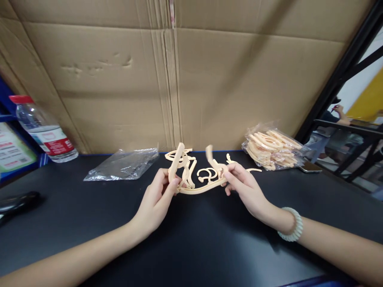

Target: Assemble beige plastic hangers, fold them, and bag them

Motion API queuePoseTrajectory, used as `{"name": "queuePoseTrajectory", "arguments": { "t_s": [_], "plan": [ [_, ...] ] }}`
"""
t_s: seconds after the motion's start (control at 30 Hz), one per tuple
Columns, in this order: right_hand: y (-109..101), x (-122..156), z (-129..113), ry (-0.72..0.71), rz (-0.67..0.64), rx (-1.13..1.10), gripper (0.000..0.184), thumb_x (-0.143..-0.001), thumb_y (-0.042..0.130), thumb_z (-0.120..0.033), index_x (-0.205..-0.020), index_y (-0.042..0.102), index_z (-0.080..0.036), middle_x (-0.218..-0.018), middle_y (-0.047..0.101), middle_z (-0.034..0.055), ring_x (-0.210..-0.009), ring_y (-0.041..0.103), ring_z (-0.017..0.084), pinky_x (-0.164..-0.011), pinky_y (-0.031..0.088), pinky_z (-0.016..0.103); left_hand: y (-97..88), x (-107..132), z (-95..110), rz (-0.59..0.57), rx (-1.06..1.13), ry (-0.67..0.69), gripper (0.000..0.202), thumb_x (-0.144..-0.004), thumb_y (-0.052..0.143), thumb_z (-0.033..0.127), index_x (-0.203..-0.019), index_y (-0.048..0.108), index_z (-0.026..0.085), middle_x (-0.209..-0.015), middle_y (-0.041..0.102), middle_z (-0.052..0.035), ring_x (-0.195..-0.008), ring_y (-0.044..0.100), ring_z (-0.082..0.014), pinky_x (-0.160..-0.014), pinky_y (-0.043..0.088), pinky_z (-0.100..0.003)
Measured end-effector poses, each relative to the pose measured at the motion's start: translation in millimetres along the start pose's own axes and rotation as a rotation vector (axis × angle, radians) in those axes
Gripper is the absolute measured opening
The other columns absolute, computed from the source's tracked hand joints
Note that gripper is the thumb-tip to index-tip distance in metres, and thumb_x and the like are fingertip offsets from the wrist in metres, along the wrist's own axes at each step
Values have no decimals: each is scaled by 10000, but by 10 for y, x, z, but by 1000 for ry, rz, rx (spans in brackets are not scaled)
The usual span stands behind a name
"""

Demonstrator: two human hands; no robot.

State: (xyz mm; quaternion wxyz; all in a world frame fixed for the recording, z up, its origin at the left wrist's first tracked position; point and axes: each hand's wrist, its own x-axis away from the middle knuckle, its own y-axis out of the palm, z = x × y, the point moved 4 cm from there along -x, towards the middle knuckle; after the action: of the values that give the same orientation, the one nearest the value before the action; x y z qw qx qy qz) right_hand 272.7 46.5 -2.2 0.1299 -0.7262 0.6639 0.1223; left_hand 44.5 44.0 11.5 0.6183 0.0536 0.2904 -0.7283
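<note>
Between my two hands is a cream plastic folding clothes hanger [201, 191], its curved bar low and its end pieces rising at both sides. My left hand [157, 197] pinches the left joint, thumb in front, beside an upright arm. At the other end, the fingers of my right hand [248, 189] close on the right joint, where a second arm stands up, slightly blurred. Just behind lie several loose cream hanger pieces [191, 180] on the black table [191, 243], among them a curved hook [203, 172]. My hands partly cover some of these pieces.
Back right, a clear bag of cream hanger parts [269, 149] sits beside a phone [311, 167]. A flat clear plastic bag [119, 166] lies back left, near a red-capped bottle [52, 137]. A black object [19, 201] is far left. Cardboard [119, 79] walls the back. Another person [338, 115] appears far right.
</note>
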Motion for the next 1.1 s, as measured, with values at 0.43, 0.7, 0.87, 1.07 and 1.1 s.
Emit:
{"name": "queuePoseTrajectory", "arguments": {
  "t_s": [0.43,0.7,0.87,1.07,1.1],
  "plan": [
    [85,21,-13,-97,-145,-28,97,-829,689,-280,-855,657,-192,-918,646,37,-764,652,151,-628,569,260,234,196,178,-603,-421,430,218,-914,545,258,-1119,478,225,-1370,431,-141,-1174,527,-248,-953,473,-378],
    [120,93,-73,-235,-222,106,47,-874,658,-245,-856,644,-203,-933,672,49,-883,653,185,-716,546,289,220,69,141,-603,-112,123,201,-953,409,336,-1077,503,209,-1017,612,-53,-843,569,-175,-736,474,-298],
    [185,180,-186,-583,-303,410,90,-921,559,-147,-877,627,-187,-909,678,68,-824,647,167,-715,527,284,265,22,8,-599,-113,-29,250,-958,429,384,-1019,581,194,-795,572,9,-675,485,-132,-604,385,-243],
    [221,278,-245,-833,-315,699,179,-923,481,-52,-934,612,-173,-946,656,72,-853,596,169,-722,505,292,272,57,30,-599,-224,6,258,-963,438,378,-926,599,179,-653,486,53,-563,394,-96,-532,310,-218],
    [224,292,-262,-861,-311,727,182,-922,478,-47,-929,614,-168,-941,655,73,-844,590,167,-711,503,287,273,65,39,-598,-244,25,255,-968,433,369,-919,595,179,-645,485,55,-556,399,-93,-530,311,-214]
  ]
}}
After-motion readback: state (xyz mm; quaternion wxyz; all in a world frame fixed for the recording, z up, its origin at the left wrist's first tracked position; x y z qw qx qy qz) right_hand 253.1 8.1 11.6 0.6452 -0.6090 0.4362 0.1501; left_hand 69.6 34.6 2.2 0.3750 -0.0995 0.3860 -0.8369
